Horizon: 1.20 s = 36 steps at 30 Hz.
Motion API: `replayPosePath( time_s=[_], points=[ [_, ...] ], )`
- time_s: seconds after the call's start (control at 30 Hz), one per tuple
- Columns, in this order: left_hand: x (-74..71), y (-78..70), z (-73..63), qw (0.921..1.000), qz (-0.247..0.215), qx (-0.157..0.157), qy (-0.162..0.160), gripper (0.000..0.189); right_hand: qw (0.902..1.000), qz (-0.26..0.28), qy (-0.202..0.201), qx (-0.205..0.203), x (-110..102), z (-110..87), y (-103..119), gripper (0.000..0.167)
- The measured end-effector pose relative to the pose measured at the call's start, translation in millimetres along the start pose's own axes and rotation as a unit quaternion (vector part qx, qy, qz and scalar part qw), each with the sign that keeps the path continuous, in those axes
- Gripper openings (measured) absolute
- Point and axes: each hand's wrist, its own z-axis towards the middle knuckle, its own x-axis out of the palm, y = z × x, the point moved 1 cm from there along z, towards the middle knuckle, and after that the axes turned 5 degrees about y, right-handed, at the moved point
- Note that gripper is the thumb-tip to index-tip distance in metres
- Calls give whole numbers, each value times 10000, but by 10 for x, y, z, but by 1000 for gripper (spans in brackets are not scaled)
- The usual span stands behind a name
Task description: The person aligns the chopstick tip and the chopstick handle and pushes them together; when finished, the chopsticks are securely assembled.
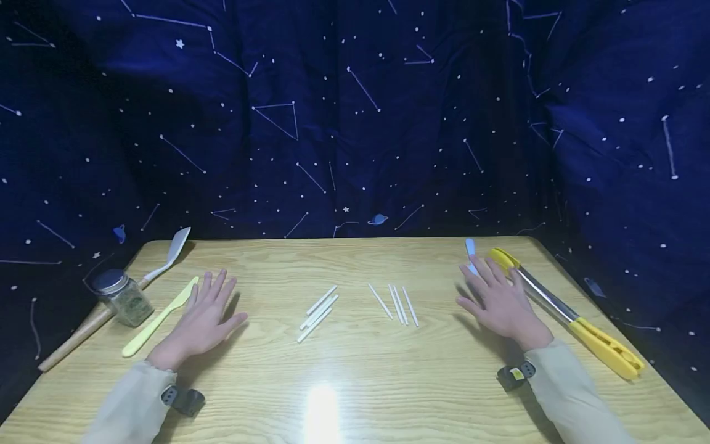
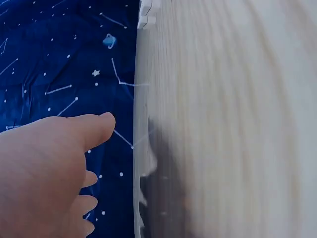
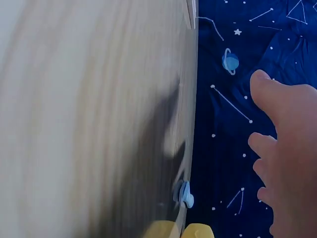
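Observation:
My left hand (image 1: pixel 201 319) hovers palm down above the left of the table, fingers spread and holding nothing. Just left of it lies a pale yellow plastic knife (image 1: pixel 158 324). On the right, my right hand (image 1: pixel 503 309) is likewise spread and empty, its shadow falling on the wood. Its fingers partly cover a light blue utensil (image 1: pixel 470 248), whose kind cannot be told. Beside that hand are yellow-and-metal tongs (image 1: pixel 604 346). Between the hands lie two groups of thin white sticks: a slanted left bunch (image 1: pixel 317 316) and a looser right one (image 1: pixel 399 305).
A glass jar (image 1: pixel 132 303) with a metal lid and greenish contents tilts at the left, by a turner (image 1: pixel 176 246) with a wooden handle. The wooden table (image 1: pixel 355 382) ends at a dark blue star-patterned curtain (image 1: pixel 355 123). Each wrist wears a small camera.

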Motion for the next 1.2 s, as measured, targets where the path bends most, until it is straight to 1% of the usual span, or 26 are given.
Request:
replayPosePath(
  time_s=[0.07,0.17,0.3,0.47,0.67,0.83,1.0,1.07,1.2],
  points=[
    [20,-16,26,10000,23,67,-50,74,9999,31,-115,-74,14,6,35,65],
    [31,-51,50,9998,26,155,-128,70,9997,101,-170,-168,50,28,103,62],
    [57,-109,57,9992,-52,289,-255,63,9992,333,-41,-201,76,66,184,62],
    [129,-188,82,9985,-311,402,-225,58,9981,550,-17,-280,57,107,247,60],
    [199,-271,102,9968,-526,501,-339,51,9958,740,-90,-540,84,190,312,52],
    [252,-317,114,9955,-641,588,-374,46,9927,909,-198,-761,99,275,394,45],
    [254,-322,142,9936,-665,710,-578,38,9888,1132,-149,-960,98,348,535,36],
    [254,-330,163,9928,-712,760,-592,35,9887,1137,-109,-969,109,365,585,33],
    [275,-362,214,9914,-873,837,-491,32,9882,1140,16,-1018,134,389,678,28]
  ],
)
